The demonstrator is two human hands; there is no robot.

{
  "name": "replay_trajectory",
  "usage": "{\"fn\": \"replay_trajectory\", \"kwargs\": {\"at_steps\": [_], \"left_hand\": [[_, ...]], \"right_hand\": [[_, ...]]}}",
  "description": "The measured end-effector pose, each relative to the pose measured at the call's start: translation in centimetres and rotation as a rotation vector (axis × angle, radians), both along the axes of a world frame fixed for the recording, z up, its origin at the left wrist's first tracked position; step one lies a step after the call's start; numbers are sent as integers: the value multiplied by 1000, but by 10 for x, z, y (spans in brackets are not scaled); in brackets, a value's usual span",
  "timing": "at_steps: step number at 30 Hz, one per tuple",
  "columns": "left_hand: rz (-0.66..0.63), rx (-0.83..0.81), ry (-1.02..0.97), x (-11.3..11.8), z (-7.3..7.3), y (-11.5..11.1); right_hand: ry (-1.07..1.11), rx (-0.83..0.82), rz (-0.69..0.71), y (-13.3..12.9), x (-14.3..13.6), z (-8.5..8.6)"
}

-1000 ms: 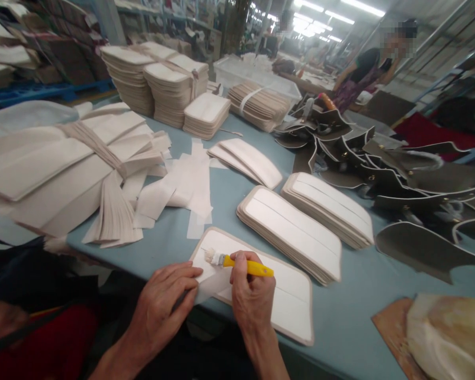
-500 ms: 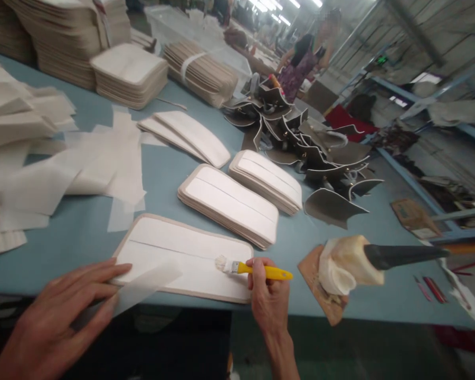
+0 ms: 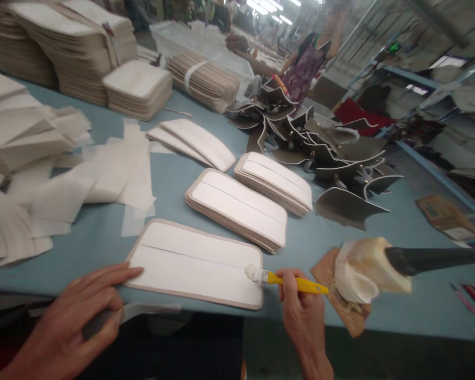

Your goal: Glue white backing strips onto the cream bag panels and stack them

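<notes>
At a long blue tabletop (image 3: 364,248) in a factory hall, we work among tall stacks of cream panels (image 3: 67,42) at the far left, loose white strips (image 3: 103,179) scattered to the left of centre, and a heap of dark grey leather pieces (image 3: 320,142) on the right, where another person (image 3: 309,58) stands at the far end. Two low stacks of white-faced panels (image 3: 237,208) lie in the middle, with a further pair just beyond them. Nearest us, at the front edge, lies a single white panel (image 3: 193,264) with a beige border and a seam along its length. Our left hand (image 3: 79,322) rests at its left end, fingertips touching the border, fingers curled around a thin translucent strip (image 3: 142,311) that hangs off the tabletop edge. Our right hand (image 3: 303,316) is closed on a yellow-handled brush (image 3: 288,281), its white bristles touching the panel's right end. Just right of the brush sits a glue-crusted pot (image 3: 360,274) on a brown card, with a dark handle sticking out to the right.
</notes>
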State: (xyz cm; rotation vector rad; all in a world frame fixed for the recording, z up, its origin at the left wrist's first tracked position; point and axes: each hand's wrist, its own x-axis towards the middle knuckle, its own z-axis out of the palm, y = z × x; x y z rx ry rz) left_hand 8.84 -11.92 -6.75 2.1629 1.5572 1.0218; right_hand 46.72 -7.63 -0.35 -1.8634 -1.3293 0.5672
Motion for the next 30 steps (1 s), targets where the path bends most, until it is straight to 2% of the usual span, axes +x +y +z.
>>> {"fn": "replay_trajectory", "kwargs": {"at_steps": [2, 4, 7, 9, 11, 13, 17, 24, 30], "left_hand": [[-34, 29, 91, 0, 7, 1], [-48, 69, 158, -1, 9, 1], [-15, 100, 175, -1, 7, -1], [-3, 102, 167, 1, 7, -2], [12, 105, 155, 5, 9, -2], [31, 107, 142, 8, 11, -2], [47, 92, 109, 10, 10, -1], [33, 107, 105, 10, 8, -2], [55, 133, 126, 13, 14, -1]], "right_hand": [[-51, 23, -4, -4, -9, 9], [-3, 72, 9, -7, -24, 18], [247, 85, 70, -6, -55, 26], [400, 39, 182, 0, -78, 26], [457, 7, 340, 9, -98, 23], [459, -1, 437, 18, -115, 19], [462, -36, 481, 27, -140, 11], [464, -18, 569, 29, -163, -2], [328, 14, 637, 32, -165, -14]]}}
